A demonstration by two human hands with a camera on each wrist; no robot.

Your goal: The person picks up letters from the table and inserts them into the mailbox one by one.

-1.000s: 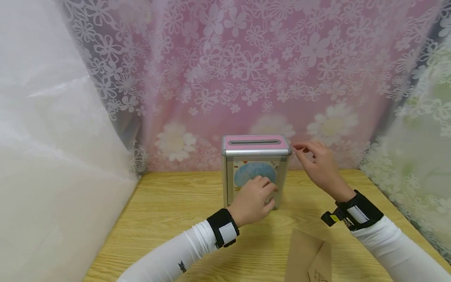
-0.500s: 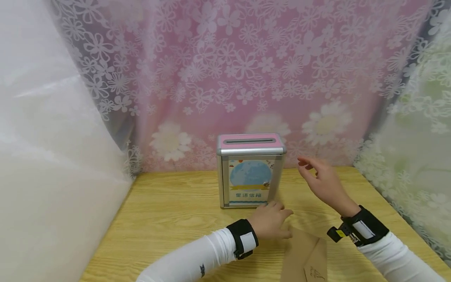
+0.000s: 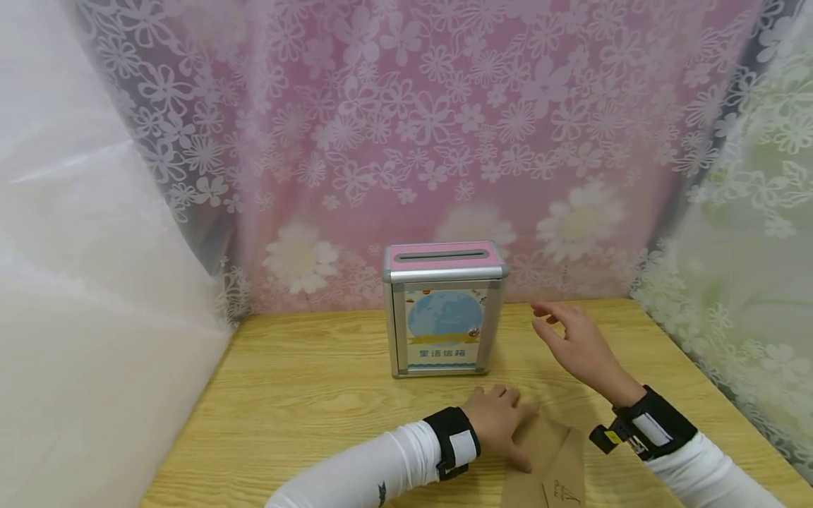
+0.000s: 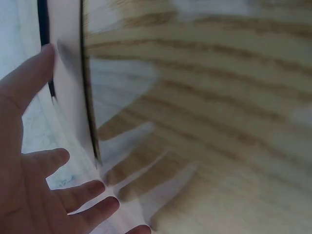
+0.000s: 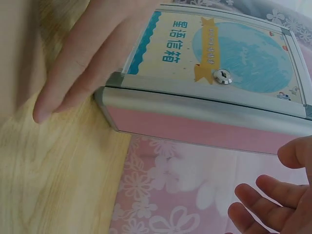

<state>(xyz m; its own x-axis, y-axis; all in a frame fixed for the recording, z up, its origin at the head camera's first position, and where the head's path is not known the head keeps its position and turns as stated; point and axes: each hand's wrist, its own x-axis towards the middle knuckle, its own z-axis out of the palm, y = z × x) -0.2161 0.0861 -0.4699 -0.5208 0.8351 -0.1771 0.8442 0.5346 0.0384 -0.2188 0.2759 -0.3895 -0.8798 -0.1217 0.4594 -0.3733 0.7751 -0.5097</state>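
A pink and silver letter box (image 3: 444, 324) stands upright on the wooden table, with a slot (image 3: 441, 256) in its top. A round key lock (image 5: 223, 76) shows on its front in the right wrist view. In front lies a brown paper envelope (image 3: 549, 458). My left hand (image 3: 498, 421) is over the envelope's left edge, fingers spread and fairly straight, thumb toward me. The left wrist view has that hand (image 4: 53, 195) with fingers apart. Right of the box my right hand (image 3: 581, 346) hovers, fingers loosely bent and holding nothing.
The wooden tabletop (image 3: 305, 395) ends at the back against a pink floral curtain (image 3: 381, 141). A white sheet (image 3: 95, 282) hangs at the left and a pale green floral one (image 3: 749, 268) at the right.
My left hand has left the box's front and come down toward me, onto the envelope. My right hand has drawn away from the box's top corner and lowered a little.
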